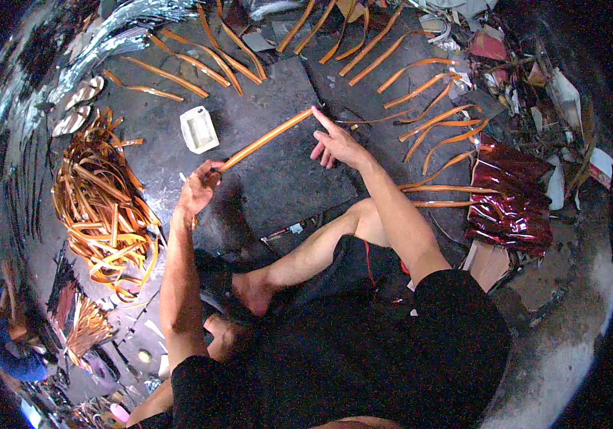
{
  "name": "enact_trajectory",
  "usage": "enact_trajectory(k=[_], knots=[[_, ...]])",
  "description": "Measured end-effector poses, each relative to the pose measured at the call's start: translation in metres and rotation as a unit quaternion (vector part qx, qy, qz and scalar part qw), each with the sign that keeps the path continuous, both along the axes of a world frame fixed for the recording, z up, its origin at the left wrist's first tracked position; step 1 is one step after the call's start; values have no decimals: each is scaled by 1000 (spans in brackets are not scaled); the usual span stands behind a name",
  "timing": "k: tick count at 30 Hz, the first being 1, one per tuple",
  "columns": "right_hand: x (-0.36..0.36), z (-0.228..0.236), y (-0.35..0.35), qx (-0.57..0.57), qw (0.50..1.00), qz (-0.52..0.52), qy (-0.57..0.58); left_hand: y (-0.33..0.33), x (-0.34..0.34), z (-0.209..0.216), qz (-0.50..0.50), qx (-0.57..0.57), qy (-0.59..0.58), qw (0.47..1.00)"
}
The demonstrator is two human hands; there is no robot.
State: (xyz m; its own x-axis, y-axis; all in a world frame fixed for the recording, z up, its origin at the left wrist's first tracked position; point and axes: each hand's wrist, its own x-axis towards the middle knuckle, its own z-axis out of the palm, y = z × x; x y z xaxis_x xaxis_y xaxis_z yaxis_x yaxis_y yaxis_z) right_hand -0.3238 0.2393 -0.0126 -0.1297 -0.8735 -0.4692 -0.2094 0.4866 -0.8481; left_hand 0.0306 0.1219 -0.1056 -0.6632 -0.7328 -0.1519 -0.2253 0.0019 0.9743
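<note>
strip in hand: one glossy orange-brown strip [267, 138], slanting across the upper middle of the frame, lower end at the left hand [199, 187], upper end at the right hand [338, 146].
left hand: fingers closed around the strip's lower end, seemingly to anchor it.
right hand: index finger stretched out to the upper tip; the other fingers hang half-curled, gripping nothing i can see. the wide span between the hands probably keeps the strip straight.
loose pile: tangled strips [102, 207] at the left of the frame, beside the left arm, presumably there for easy reach.
arc of strips: single strips [167, 76] fan across the top and right, mostly apart, perhaps so each can be picked out alone.
white tray: the small tray [185, 129] sits on the dark floor [270, 179] just above the left hand, conveniently near.
red bundle: the shiny dark-red bundle [510, 214] lies at right, with strip ends over it.
</note>
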Motion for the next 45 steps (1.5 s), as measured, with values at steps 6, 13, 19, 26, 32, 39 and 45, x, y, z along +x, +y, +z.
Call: enact_trajectory(k=[6,13,19,26,32,39,45], knots=[[53,-7,-12,70,990,62,110,-2,16,21,-11,23,-73,997],[193,-54,-32,-286,921,115,238,5,48,29,-22,103,-20,994],[175,-17,-82,-352,833,90,417,12,13,28,12,75,-77,994],[176,-34,-95,-344,846,70,402,9,15,-3,-9,66,73,995],[81,-38,-19,-168,971,-20,171,11,14,15,9,166,152,974],[134,-59,-17,-72,943,151,288,0,60,18,8,124,-2,992],[252,-63,-19,-118,904,279,302,-23,148,9,22,202,-148,968]])
